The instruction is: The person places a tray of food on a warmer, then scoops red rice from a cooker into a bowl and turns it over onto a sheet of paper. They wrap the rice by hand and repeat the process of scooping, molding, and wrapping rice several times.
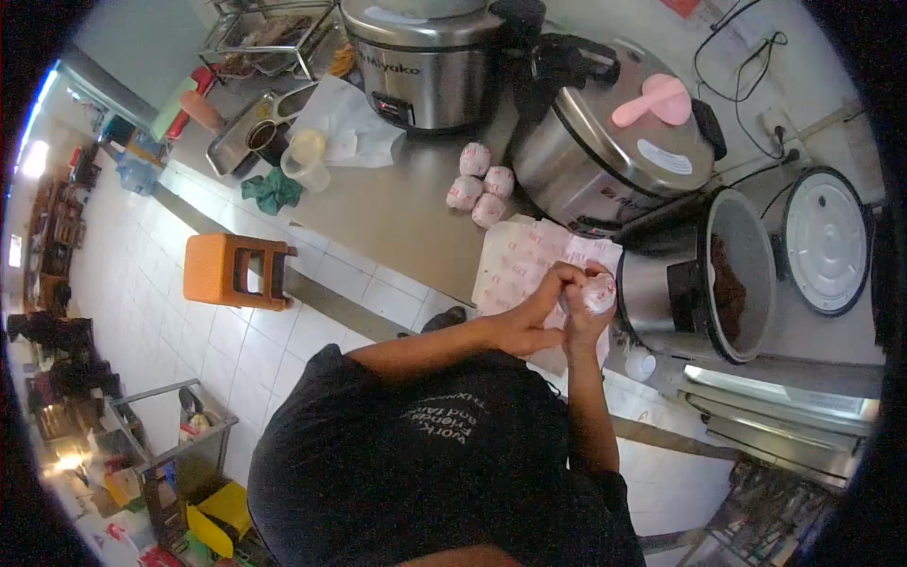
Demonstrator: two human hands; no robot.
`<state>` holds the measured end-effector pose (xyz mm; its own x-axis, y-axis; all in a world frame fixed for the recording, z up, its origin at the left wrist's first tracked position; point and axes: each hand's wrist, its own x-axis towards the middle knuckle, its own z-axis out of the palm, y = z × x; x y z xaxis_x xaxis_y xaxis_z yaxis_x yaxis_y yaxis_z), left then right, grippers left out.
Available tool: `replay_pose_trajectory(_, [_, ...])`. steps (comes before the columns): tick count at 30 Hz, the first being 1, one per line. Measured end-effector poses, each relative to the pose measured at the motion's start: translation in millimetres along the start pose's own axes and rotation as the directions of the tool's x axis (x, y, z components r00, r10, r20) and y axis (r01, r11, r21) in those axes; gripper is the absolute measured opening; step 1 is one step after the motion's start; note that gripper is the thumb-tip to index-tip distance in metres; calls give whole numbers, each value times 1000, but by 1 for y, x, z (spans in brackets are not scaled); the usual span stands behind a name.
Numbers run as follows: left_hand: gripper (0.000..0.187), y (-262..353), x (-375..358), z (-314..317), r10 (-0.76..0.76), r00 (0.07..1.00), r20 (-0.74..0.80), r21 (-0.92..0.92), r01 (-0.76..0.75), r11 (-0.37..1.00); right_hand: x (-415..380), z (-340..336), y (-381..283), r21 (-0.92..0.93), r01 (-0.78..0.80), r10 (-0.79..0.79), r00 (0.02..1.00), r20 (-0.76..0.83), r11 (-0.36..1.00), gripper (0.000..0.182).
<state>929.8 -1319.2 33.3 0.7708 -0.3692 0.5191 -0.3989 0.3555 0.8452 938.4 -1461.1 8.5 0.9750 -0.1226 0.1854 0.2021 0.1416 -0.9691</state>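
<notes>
Both hands are at a round bundle (598,294) wrapped in white paper with red print. My right hand (586,326) is closed around it from below. My left hand (543,310) has its fingers bent over the bundle's upper side, gripping the paper. Under and behind the hands lies a stack of printed wrapping paper sheets (515,260) at the counter's edge. Just beyond the stack, several similar wrapped bundles (488,210) sit grouped together. What is inside the paper is hidden.
To the right an open pot (652,288) holds brown food, with a round lid (826,241) beside it. Two closed steel rice cookers (425,90) stand behind; a pink paddle (661,102) lies on the right one. A plastic jug (306,163) and green cloth (271,191) are at left.
</notes>
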Motion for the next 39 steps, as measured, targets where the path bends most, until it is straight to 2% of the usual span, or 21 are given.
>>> replay_pose_trajectory(2, [70, -9, -12, -7, -58, 998, -28, -65, 56, 996, 1, 12, 0, -161, 150, -146, 989, 39, 975, 46])
replay_pose_trajectory(5, [65, -10, -21, -27, -116, 993, -27, -142, 111, 984, 6, 18, -2, -311, 123, -84, 987, 134, 943, 40])
replay_pose_trajectory(6, [64, -7, -23, -33, -51, 989, -141, 94, 65, 993, 8, 19, -4, -350, 72, -17, 988, 157, 934, 38])
replay_pose_trajectory(8, [64, 5, -23, -41, 143, 947, -289, 535, 36, 844, 9, 29, -10, -463, 192, -156, 981, 117, 865, 37])
replay_pose_trajectory(10, [59, -2, -22, -37, -37, 943, -331, 231, 119, 966, 12, 42, -9, -470, 342, -326, 938, 118, 814, 41])
replay_pose_trajectory(12, [55, -51, -43, -18, -279, 895, -348, -229, 208, 951, 5, 38, 18, -690, 317, -187, 948, 259, 650, 57])
replay_pose_trajectory(13, [53, -69, -53, -15, -255, 879, -402, -262, 156, 952, 3, 38, 31, -716, 334, -139, 938, 318, 613, 60])
replay_pose_trajectory(15, [51, -84, -65, -16, -174, 824, -540, -77, 158, 985, 0, 38, 53, -736, 338, 22, 902, 431, 586, 64])
replay_pose_trajectory(18, [54, -103, -79, -24, -441, 603, -665, -318, 306, 897, -17, 72, 22, -561, 288, 16, 880, 474, 776, 66])
replay_pose_trajectory(21, [65, -88, -65, -82, -342, 561, -754, 142, 647, 749, -15, 40, 13, -756, 391, 34, 878, 478, 525, 69])
replay_pose_trajectory(23, [74, -105, -50, -143, -192, 539, -820, 351, 739, 575, -15, -48, 40, -837, 336, -215, 940, 266, 432, 50])
replay_pose_trajectory(24, [79, -130, -51, -180, -108, 540, -835, 412, 742, 529, -20, -114, 60, -898, 173, -229, 970, 83, 406, 41])
replay_pose_trajectory(25, [81, -133, -46, -212, -197, 476, -857, 350, 819, 456, -25, -179, 81, -919, -2, -235, 967, -103, 395, 33])
replay_pose_trajectory(26, [82, -134, -36, -243, -281, 410, -868, 292, 878, 379, -37, -219, 96, -943, 153, -598, 799, -57, 294, 31])
replay_pose_trajectory(28, [79, -149, -8, -292, -374, 386, -844, 330, 921, 206, -30, -252, 98, -915, -136, -735, 646, 209, -379, 55])
replay_pose_trajectory(30, [74, -163, 5, -328, -335, 430, -839, 430, 900, 78, -2, -226, 56, -376, -27, -328, 550, 768, -926, 89])
replay_pose_trajectory(31, [71, -171, 5, -342, -311, 476, -822, 494, 869, 26, 7, -238, 57, -463, 121, -265, 683, 681, -878, 89])
replay_pose_trajectory(32, [69, -180, 3, -354, -294, 530, -795, 560, 828, -21, 5, -251, 66, -768, 153, -297, 861, 412, -621, 88])
replay_pose_trajectory(33, [66, -190, 0, -363, -293, 583, -758, 624, 779, -64, -3, -271, 73, -927, 0, -304, 944, 124, -376, 88])
replay_pose_trajectory(36, [58, -231, -9, -398, -293, 710, -640, 764, 626, -153, -20, -296, 99, -919, -386, -287, 892, -350, -79, 87])
replay_pose_trajectory(39, [51, -291, -30, -431, -235, 830, -506, 857, 454, -243, -39, -303, 107, -787, -612, -245, 753, -610, 79, 87])
